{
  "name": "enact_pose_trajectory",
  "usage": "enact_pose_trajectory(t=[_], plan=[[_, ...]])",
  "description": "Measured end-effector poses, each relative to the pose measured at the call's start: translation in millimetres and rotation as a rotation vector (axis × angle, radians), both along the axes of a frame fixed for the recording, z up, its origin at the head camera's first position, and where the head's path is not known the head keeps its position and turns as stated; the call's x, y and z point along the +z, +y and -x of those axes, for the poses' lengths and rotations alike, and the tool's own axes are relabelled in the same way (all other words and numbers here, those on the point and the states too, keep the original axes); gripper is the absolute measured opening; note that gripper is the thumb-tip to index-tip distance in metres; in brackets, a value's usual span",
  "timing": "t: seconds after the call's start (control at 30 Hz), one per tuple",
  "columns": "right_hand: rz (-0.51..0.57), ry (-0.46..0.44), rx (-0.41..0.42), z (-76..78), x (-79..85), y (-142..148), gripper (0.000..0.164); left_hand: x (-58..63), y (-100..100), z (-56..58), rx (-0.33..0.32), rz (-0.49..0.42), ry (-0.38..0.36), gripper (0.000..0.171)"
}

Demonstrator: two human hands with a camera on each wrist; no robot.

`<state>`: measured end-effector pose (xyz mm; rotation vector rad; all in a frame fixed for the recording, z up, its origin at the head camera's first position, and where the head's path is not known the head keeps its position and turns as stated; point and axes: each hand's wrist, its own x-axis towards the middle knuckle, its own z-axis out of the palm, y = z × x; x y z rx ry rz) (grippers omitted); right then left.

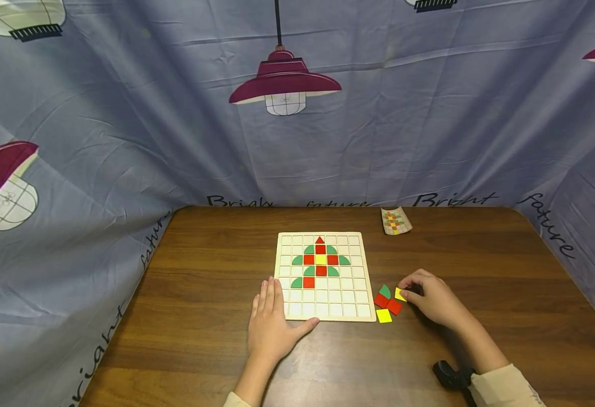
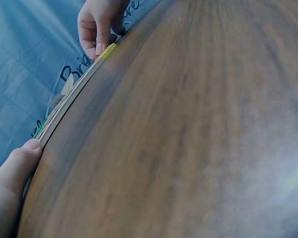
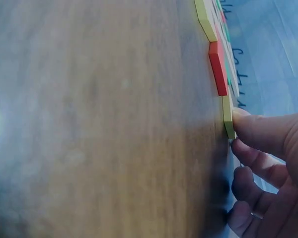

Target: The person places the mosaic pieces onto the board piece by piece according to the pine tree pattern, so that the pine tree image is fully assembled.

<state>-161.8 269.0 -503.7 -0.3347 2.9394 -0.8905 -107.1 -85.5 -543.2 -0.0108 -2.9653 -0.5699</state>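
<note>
A pale gridded board [image 1: 348, 302] lies on the table, with red, green and yellow tiles set in a tree-like pattern. My left hand [image 1: 271, 328] rests at its lower left corner, fingers straight along the left edge and thumb at the near edge. To the right of the board, my right hand [image 1: 432, 297] pinches a yellow square tile [image 1: 400, 294] between thumb and forefinger; in the right wrist view this yellow tile [image 3: 228, 119] is at the fingertips, low by the tabletop. Beside it lie a green quarter-round tile [image 1: 385, 291], two red squares [image 1: 393, 306] and another yellow square [image 1: 384, 315].
A small, slightly curled card [image 1: 396, 221] with a printed tile pattern lies at the back of the brown wooden table [image 1: 216, 254]. A blue-grey cloth [image 1: 175, 113] printed with lamps hangs behind and at the sides. A black device [image 1: 452, 376] is strapped at my right wrist.
</note>
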Motion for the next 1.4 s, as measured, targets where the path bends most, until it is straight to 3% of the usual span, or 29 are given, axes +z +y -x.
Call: enact_pose_trajectory(t=[0.3,0.47,0.73,0.9,1.17,1.4], plan=[[0.057,0.009,0.036,-0.7,-0.3,6,0.024,-1.4,0,0.6,0.001,0.004,-0.004,0.129],[0.048,-0.011,0.056,0.6,-0.1,6,0.022,-1.8,0,0.4,0.001,0.01,0.009,0.128],[0.012,-0.017,0.015,7.8,6.8,-5,0.018,-0.4,-1,0.0,0.002,0.007,0.008,0.128],[0.06,-0.034,0.0,13.7,15.5,-24,0.017,-0.2,0,0.3,0.002,0.008,0.003,0.129],[0.131,-0.096,0.047,22.4,24.2,-66,0.017,0.1,0,0.0,-0.002,0.004,0.004,0.128],[0.164,-0.095,0.102,29.2,21.6,-109,0.016,-0.2,0,0.0,0.002,-0.006,-0.009,0.129]])
